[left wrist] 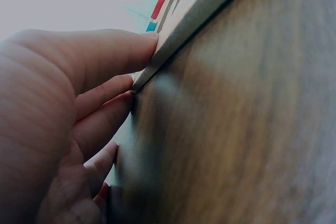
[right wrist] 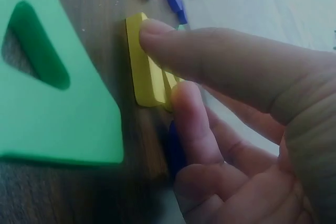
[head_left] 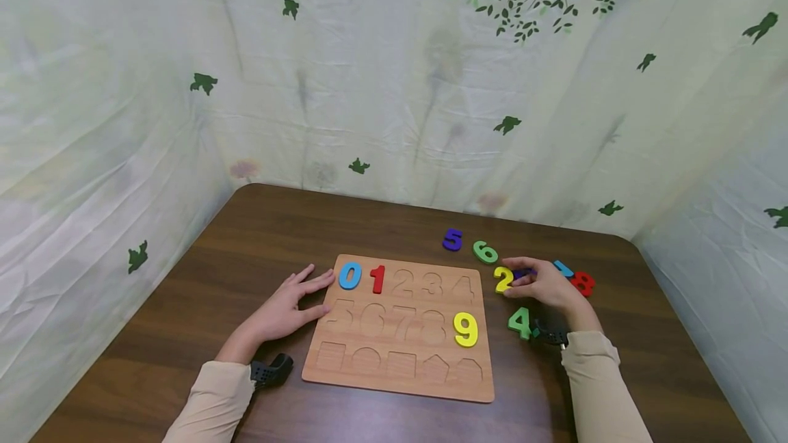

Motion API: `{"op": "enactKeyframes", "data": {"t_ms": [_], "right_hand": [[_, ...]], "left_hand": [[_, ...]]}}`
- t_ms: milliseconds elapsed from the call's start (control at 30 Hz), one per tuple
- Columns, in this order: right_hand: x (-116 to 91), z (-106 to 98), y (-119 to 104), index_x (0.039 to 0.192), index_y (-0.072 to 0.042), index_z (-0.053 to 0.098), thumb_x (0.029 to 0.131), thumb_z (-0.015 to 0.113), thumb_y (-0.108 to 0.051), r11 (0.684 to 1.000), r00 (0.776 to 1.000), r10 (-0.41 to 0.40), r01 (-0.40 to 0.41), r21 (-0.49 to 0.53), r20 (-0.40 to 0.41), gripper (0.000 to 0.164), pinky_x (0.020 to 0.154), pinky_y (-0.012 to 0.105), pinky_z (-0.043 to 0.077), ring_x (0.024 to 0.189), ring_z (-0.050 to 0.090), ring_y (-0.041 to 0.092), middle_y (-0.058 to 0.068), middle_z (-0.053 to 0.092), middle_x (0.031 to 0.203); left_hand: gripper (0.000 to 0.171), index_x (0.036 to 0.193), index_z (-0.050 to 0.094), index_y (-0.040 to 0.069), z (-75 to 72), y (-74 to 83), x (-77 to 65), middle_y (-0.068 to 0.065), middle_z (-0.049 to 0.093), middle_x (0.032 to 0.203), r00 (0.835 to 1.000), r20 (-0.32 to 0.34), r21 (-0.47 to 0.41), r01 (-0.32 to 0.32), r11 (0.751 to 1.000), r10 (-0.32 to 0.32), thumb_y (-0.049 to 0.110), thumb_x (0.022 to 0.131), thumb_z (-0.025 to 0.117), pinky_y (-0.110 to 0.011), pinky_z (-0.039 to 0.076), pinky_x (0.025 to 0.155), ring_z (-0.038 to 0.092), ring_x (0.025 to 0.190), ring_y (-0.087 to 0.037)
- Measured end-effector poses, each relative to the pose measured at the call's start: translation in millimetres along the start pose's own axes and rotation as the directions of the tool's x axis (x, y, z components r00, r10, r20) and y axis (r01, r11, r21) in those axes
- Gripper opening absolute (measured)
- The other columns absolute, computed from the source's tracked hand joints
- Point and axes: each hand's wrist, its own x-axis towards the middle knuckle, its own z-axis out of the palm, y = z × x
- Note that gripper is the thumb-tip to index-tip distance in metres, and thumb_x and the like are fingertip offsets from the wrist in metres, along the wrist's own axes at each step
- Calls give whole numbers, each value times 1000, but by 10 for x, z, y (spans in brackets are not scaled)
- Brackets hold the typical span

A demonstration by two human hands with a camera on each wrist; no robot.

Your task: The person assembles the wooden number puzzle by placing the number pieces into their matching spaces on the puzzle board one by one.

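A wooden number board [head_left: 382, 342] lies on the table, with a blue 0 [head_left: 350, 276], a red 1 [head_left: 377, 279] and a yellow 9 [head_left: 466, 329] in it. My left hand [head_left: 281, 307] touches the board's left edge, fingers fairly straight; in the left wrist view its thumb and fingertips meet the side of the board. To the right of the board, my right hand [head_left: 544, 286] pinches a yellow number 2 [head_left: 503, 279] between thumb and fingers. Under that hand a dark blue piece [right wrist: 176, 150] is mostly hidden. A green 4 [head_left: 520, 323] lies just in front of it.
Behind the board lie a purple 5 [head_left: 452, 240] and a green 6 [head_left: 485, 252]. A blue piece [head_left: 563, 269] and a red 8 [head_left: 582, 284] sit right of my right hand. Pale curtains [head_left: 400, 87] printed with leaves surround the brown table [head_left: 277, 224].
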Motion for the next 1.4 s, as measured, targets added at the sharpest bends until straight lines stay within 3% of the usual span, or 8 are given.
{"op": "enactKeyframes", "data": {"t_ms": [400, 667, 1033, 1400], "right_hand": [[29, 14, -42, 146, 3, 63, 87, 91, -15, 986, 999, 31, -26, -163, 26, 68, 80, 29, 60, 92, 66, 20, 31, 57, 143], [38, 15, -50, 145, 1, 64, 87, 91, -20, 975, 999, 42, -37, -220, 18, 67, 78, 29, 59, 90, 65, 20, 30, 60, 141], [49, 13, -69, 147, -1, 63, 88, 91, -24, 979, 998, 62, -63, -195, -13, 69, 83, 34, 62, 94, 69, 23, 29, 61, 145], [94, 22, -99, 147, 0, 61, 90, 89, -24, 988, 1000, 13, -14, -156, -11, 68, 84, 32, 61, 96, 69, 21, 28, 63, 140]], "left_hand": [[63, 158, 55, 10, 13, -19, 10, -15, 51, 166, 1000, -1, 1, 5, 1000, -5, 31, 102, 75, -81, 15, 126, 21, 163, -52], [64, 158, 55, 10, 19, -21, 11, -16, 51, 165, 1000, 0, 6, -3, 1000, 3, 32, 102, 75, -78, 13, 128, 22, 163, -52], [64, 159, 54, 11, 18, -29, 13, -16, 49, 166, 1000, 2, 2, 5, 1000, -5, 31, 102, 74, -79, 12, 127, 20, 163, -51], [64, 159, 54, 9, 10, -36, 9, -16, 50, 166, 1000, 0, 5, -8, 1000, 8, 30, 102, 75, -79, 12, 127, 21, 163, -52]]}}
